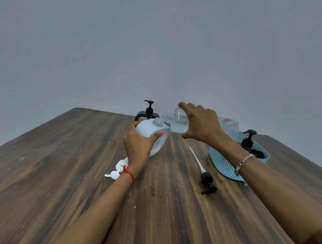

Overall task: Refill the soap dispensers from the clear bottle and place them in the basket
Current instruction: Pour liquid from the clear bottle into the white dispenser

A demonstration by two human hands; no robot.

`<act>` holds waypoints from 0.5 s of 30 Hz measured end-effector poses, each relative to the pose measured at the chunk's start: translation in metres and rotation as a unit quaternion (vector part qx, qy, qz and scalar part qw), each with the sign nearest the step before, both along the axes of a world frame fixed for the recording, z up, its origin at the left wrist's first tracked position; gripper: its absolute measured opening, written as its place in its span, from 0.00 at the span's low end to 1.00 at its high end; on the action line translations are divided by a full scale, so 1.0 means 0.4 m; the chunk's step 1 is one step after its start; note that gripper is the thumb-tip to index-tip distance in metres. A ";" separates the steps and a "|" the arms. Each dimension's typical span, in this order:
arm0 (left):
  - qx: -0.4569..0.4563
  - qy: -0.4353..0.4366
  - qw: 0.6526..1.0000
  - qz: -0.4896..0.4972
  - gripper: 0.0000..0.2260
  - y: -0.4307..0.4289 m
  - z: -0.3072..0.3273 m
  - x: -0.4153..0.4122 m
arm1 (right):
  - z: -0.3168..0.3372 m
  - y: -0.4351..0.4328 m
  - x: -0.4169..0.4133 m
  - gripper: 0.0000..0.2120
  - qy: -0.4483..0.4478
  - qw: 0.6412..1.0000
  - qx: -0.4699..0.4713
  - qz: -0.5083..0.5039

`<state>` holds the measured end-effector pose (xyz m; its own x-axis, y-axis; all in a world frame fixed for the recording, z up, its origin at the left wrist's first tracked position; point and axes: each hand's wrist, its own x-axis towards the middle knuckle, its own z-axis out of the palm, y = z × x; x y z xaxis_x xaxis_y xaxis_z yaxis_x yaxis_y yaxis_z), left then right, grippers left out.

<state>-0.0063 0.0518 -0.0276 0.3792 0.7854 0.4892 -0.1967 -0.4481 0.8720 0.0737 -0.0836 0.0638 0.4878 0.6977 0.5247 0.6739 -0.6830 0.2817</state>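
Note:
My left hand [138,141] grips a white soap dispenser [151,131], tilted, its pump off and its clear neck open. My right hand [200,123] holds the clear bottle [177,121] tipped on its side, its open mouth right beside the dispenser's neck; pale liquid lies in the bottle's lower part. The white pump [119,168] lies on the table under my left wrist. A black pump with a long tube [204,173] lies between my arms. A black dispenser [249,145] stands in the light blue basket [224,165] at the right. Another black dispenser [147,113] stands behind the white one.
The dark wooden table [76,163] runs to a grey wall, with its far edge just behind the dispensers. A clear plastic container [230,125] shows behind my right hand, beyond the basket.

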 end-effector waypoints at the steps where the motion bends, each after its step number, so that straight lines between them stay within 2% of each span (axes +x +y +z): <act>1: 0.000 0.001 1.000 0.000 0.28 0.000 0.000 0.000 | 0.000 0.000 0.000 0.38 0.000 1.000 0.000 0.000; 15: -0.002 -0.003 1.000 -0.002 0.29 -0.002 0.000 -0.003 | -0.002 0.003 0.005 0.38 -0.011 1.000 -0.003 0.000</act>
